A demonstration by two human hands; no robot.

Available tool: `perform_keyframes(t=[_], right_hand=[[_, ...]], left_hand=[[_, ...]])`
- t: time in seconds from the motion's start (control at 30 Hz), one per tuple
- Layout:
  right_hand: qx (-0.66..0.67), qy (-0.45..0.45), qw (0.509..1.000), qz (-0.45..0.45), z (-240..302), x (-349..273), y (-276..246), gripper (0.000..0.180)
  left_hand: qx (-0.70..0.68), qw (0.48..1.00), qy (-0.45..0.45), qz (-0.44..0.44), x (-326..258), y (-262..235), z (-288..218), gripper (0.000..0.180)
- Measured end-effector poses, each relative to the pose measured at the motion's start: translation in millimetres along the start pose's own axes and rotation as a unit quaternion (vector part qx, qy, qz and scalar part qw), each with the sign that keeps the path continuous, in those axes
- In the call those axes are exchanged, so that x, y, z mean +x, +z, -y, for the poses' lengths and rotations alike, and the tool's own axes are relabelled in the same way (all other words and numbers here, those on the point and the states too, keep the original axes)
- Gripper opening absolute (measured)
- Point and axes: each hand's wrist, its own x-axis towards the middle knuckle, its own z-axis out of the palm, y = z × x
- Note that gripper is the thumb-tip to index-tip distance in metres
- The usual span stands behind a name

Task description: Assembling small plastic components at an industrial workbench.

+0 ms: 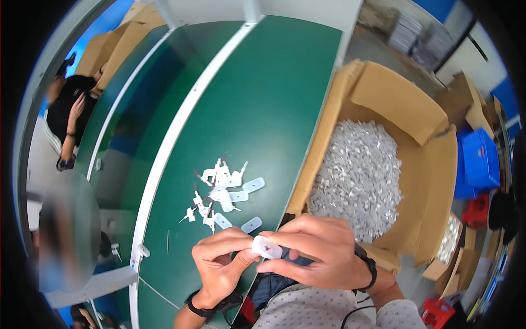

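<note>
Both my hands meet over the near edge of the green table (263,98). Between them is a small white plastic part (267,248) with a rounded outline and a dark spot in its middle. My left hand (222,263) pinches its left side between thumb and fingers. My right hand (318,249) grips its upper right side, fingers bent around it. Just beyond my hands lies a loose pile of white plastic parts (224,176), some with thin dark wires. Several pale, flat oval pieces (253,185) lie among and beside them.
A large open cardboard box (424,186) stands right of the table, part filled with small pale pieces (359,175). Blue bins (481,159) and a red stool (436,312) are farther right. A white rail (181,115) runs along the table. Other people (74,109) are at the left.
</note>
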Motion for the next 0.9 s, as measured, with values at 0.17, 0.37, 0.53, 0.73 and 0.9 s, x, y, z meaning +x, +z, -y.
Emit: perform_keyframes(t=[0.17, 0.37, 0.53, 0.73, 0.9], right_hand=[[-0.066, 0.102, 0.992, -0.035, -0.9, -2.6, -34.3, 0.045], [-0.189, 0.248, 0.949, -0.041, -52.4, -33.5, -85.5, 0.040], [-0.189, 0.213, 0.957, 0.049, -99.9, -37.7, -96.7, 0.039], [-0.078, 0.168, 0.977, 0.107, -180.2, 5.5, -103.5, 0.047], [-0.012, 0.187, 0.980, 0.071, -241.0, 18.0, -118.6, 0.056]], left_hand=[[0.032, 0.990, -0.014, -0.139, 25.7, -67.6, -22.7, 0.014], [0.413, 0.822, -0.091, -0.381, 49.2, -237.5, 14.9, 0.010], [0.554, 0.693, -0.188, -0.421, 24.6, -258.9, 64.9, 0.008], [0.667, 0.630, -0.164, -0.363, 31.4, -230.3, 46.8, 0.022], [0.681, 0.664, 0.027, -0.309, 20.4, -186.8, -24.9, 0.018]])
